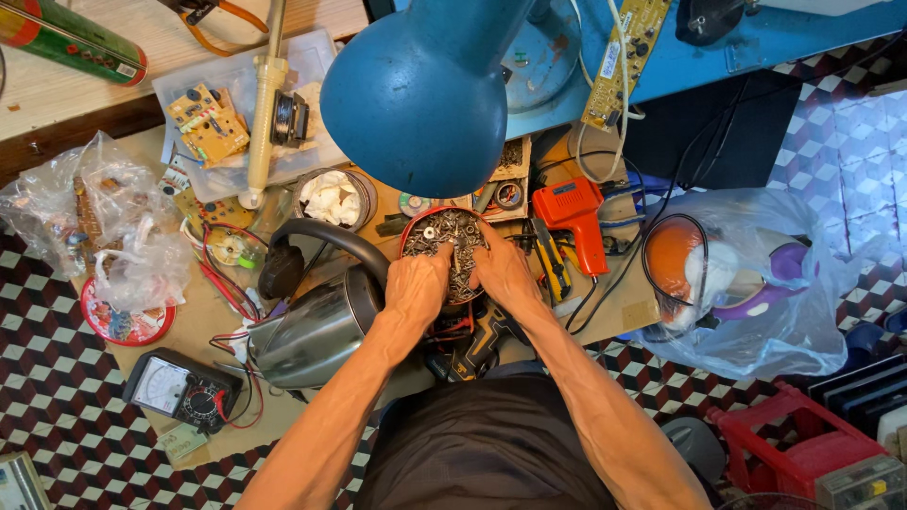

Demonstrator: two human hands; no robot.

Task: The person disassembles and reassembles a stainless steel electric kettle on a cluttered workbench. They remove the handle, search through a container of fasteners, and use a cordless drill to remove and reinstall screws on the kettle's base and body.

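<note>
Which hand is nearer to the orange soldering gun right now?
The right hand. It rests in the round tin of screws, just left of the orange soldering gun in the picture. The left hand is on the tin's far side, beside the steel kettle.

Both hands' fingers (pixel 444 257) are digging out of sight among the screws (pixel 452 231); the lamp shade (pixel 416 94), at twelve o'clock, is probably hiding more surface (pixel 189 326).
</note>
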